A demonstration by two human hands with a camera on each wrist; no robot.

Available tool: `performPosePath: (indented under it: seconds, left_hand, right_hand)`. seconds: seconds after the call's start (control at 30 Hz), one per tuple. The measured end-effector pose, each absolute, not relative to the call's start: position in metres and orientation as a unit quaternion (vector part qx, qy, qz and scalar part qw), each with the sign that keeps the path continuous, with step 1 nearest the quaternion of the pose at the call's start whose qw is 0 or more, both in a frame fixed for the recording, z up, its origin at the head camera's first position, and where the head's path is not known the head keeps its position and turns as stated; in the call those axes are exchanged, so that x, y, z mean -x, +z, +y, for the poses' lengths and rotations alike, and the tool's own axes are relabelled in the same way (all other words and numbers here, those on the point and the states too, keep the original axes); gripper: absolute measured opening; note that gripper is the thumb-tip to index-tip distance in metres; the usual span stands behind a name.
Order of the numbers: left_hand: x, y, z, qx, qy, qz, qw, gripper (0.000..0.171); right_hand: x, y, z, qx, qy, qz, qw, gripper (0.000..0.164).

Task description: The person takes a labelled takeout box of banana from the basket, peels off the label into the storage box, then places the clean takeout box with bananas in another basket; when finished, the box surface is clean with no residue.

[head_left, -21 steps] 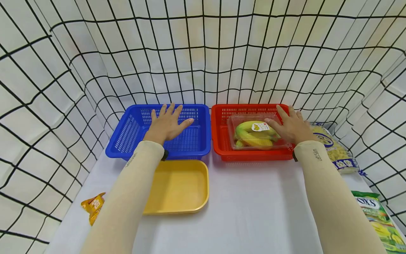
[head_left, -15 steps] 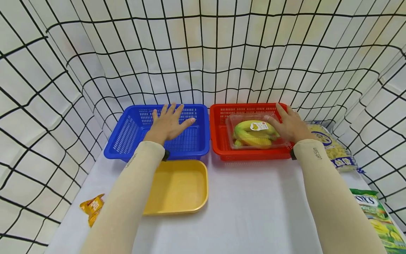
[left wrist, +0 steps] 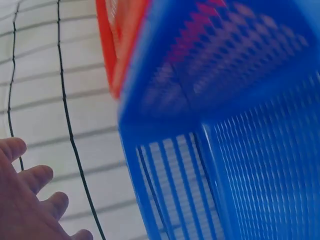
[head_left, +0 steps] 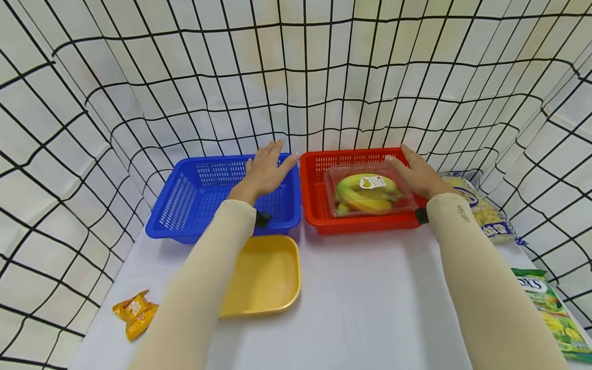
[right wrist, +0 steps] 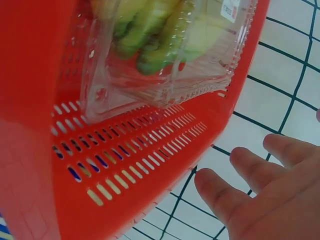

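A clear plastic box of bananas (head_left: 367, 194) with a white label sits tilted in the red basket (head_left: 319, 224). My right hand (head_left: 418, 173) reaches over that basket's right side, thumb above the box and fingers extended. Whether the thumb touches the box, I cannot tell. In the right wrist view, the fingers (right wrist: 250, 170) spread outside the red rim. Over the right part of the blue basket (head_left: 178, 218) hovers my left hand (head_left: 263, 172), fingers straight and thumb pointing toward the red basket. The left wrist view has its fingertips (left wrist: 37, 177) beyond the blue basket's wall, holding nothing.
A yellow tray (head_left: 273, 277) lies in front of the blue basket, partly under my left forearm. An orange snack packet (head_left: 136, 313) is at left. A pasta bag (head_left: 485, 210) and a green candy bag (head_left: 550, 313) lie at right. Black netting (head_left: 305, 67) surrounds the table.
My left hand has moved right across the blue basket toward the red one. My right hand has barely shifted. The head view has turned slightly; the bananas' box stays in the red basket.
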State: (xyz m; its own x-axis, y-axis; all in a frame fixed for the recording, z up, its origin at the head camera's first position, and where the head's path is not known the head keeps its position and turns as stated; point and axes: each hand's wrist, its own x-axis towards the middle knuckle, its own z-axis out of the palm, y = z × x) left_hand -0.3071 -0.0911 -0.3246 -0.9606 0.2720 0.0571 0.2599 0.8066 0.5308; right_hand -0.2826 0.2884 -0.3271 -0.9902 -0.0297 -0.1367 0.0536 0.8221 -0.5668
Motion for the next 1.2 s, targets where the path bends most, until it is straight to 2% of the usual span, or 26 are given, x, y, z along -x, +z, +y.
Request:
performPosePath:
  seconds: [0.47,0.67,1.0,1.2]
  left_hand:
    - [0.316,-0.324,-0.039,-0.181,0.422,0.887,0.053,0.097]
    - [0.318,-0.326,-0.021,-0.192,0.423,0.883,0.072,0.099]
    - [0.311,-0.337,0.002,-0.194,0.407,0.882,0.134,0.105]
    - [0.312,-0.341,0.007,-0.187,0.382,0.890,0.162,0.106]
  right_hand:
    - [0.288,-0.335,0.302,-0.042,-0.356,0.927,0.112,0.101]
    - [0.292,-0.341,0.309,-0.033,-0.383,0.916,0.117,0.102]
    - [0.298,-0.347,0.313,-0.033,-0.380,0.914,0.141,0.106]
    - [0.293,-0.342,0.313,-0.074,-0.413,0.884,0.206,0.111]
